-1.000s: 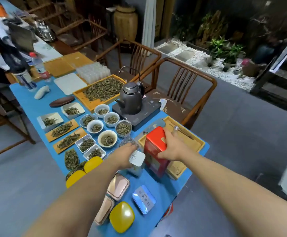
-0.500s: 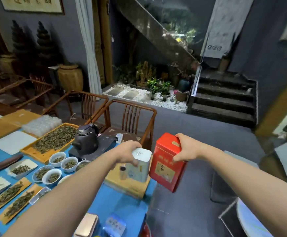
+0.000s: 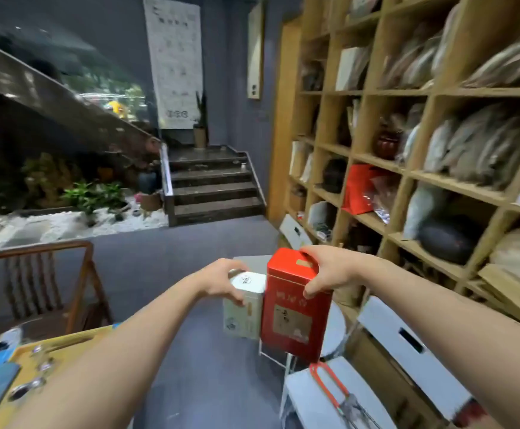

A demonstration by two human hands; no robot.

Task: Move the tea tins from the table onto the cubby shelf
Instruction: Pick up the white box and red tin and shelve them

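Observation:
My right hand (image 3: 330, 270) grips a tall red tea tin (image 3: 292, 308) by its top, holding it in the air over the floor. Beside it, my left hand (image 3: 221, 278) clasps the lid of a smaller white tea tin (image 3: 242, 308), touching the red one's left side. The wooden cubby shelf (image 3: 376, 159) fills the right side, its compartments stuffed with wrapped tea cakes, bags and boxes. The table (image 3: 54, 345) with its blue cloth shows only at the lower left corner.
White chairs or boxes (image 3: 407, 345) stand low in front of the shelf, with a red-handled tool (image 3: 326, 385) on one. A wooden chair (image 3: 45, 286) sits at the left. Dark steps (image 3: 212, 187) and a pebble garden (image 3: 67, 224) lie beyond grey floor.
My view has swung right from the table to the shelf. Both tins were lifted off the table and carried along, staying side by side in my hands.

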